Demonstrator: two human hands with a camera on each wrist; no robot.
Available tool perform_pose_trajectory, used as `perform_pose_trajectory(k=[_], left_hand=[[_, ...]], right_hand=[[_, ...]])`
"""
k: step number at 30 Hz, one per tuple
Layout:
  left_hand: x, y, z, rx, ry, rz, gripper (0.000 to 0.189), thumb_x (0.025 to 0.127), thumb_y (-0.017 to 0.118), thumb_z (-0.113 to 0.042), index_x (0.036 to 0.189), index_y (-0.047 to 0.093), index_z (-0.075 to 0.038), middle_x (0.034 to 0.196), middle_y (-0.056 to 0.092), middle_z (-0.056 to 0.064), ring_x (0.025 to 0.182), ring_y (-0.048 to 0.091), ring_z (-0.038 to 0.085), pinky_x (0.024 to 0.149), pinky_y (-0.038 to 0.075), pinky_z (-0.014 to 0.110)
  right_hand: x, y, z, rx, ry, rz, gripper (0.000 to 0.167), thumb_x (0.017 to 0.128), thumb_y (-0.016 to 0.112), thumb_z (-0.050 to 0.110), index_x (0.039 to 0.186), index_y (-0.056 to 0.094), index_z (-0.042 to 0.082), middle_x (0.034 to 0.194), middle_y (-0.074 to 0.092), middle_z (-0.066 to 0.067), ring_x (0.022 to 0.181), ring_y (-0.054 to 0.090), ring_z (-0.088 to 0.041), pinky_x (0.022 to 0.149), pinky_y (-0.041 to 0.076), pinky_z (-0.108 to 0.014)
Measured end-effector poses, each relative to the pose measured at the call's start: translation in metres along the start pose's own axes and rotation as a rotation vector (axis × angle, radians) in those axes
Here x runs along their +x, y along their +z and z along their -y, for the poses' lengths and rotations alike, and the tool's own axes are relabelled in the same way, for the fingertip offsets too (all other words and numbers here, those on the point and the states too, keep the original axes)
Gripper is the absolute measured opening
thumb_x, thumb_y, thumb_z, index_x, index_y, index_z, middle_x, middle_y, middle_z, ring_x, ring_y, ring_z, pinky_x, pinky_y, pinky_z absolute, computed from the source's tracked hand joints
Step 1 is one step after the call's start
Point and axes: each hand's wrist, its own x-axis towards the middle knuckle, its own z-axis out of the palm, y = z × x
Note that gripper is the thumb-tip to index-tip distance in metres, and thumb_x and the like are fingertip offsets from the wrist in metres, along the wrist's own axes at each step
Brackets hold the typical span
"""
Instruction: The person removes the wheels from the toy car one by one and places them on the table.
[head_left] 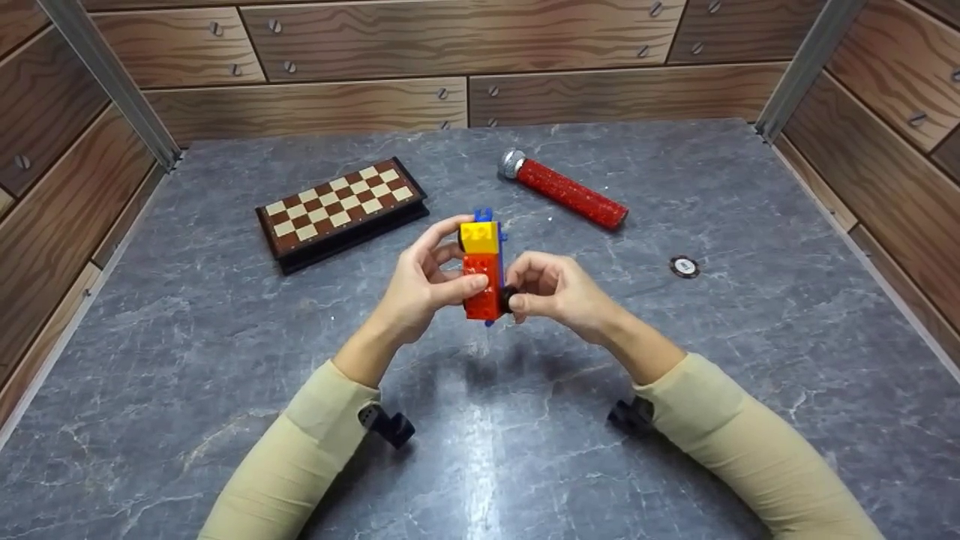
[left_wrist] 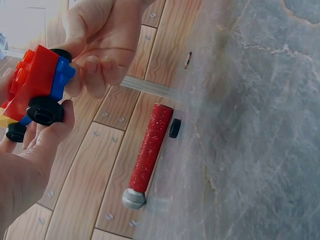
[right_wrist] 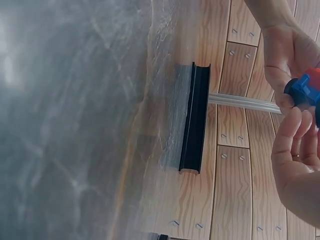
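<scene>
In the head view a toy car of red, yellow and blue building blocks is raised over the table. My left hand grips it from the left, thumb across the red block. From the other side, my right hand pinches a black wheel on the car's side between thumb and fingers. The left wrist view shows the blue base under the red block, with another black wheel facing the camera. A loose black wheel stands beside the microphone there; the head view does not show it.
Beyond my left hand lies a folded chessboard case. A red glittery microphone with a silver head lies at the back right. Farther right is a poker chip. Wood-patterned walls border the grey marbled table.
</scene>
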Motion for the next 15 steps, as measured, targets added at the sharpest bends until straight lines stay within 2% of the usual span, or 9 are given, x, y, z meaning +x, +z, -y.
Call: perform_pose_trajectory(k=[5,10,15], left_hand=[[0.0003,0.0021,-0.0020,0.009,0.010,0.005,0.066,0.076,0.070,0.006,0.134,0.042,-0.008,0.100,0.057,0.020,0.074,0.065,0.032,0.064,0.056,0.035],[-0.0005,0.0027,-0.0013,0.013,0.019,0.017,0.065,0.076,0.068,0.008,0.134,0.042,-0.005,0.104,0.058,0.021,0.078,0.064,0.035,0.071,0.056,0.041],[-0.0001,0.0018,0.0012,0.020,0.028,0.012,0.065,0.077,0.068,0.008,0.134,0.041,-0.004,0.102,0.058,0.021,0.079,0.064,0.037,0.072,0.055,0.043]], right_hand=[[-0.0005,-0.0011,0.0013,-0.018,-0.026,-0.022,0.015,0.081,0.068,-0.002,0.089,0.056,-0.004,0.081,0.059,-0.011,0.068,0.057,-0.019,0.063,0.051,-0.027],[-0.0010,0.0004,0.0031,-0.093,-0.052,-0.007,0.022,0.080,0.068,-0.003,0.089,0.051,-0.014,0.079,0.059,-0.010,0.068,0.055,-0.017,0.061,0.049,-0.024],[-0.0006,0.0025,0.0044,-0.183,-0.036,-0.025,0.018,0.080,0.066,-0.006,0.089,0.052,-0.012,0.079,0.059,-0.010,0.068,0.054,-0.016,0.060,0.046,-0.023]])
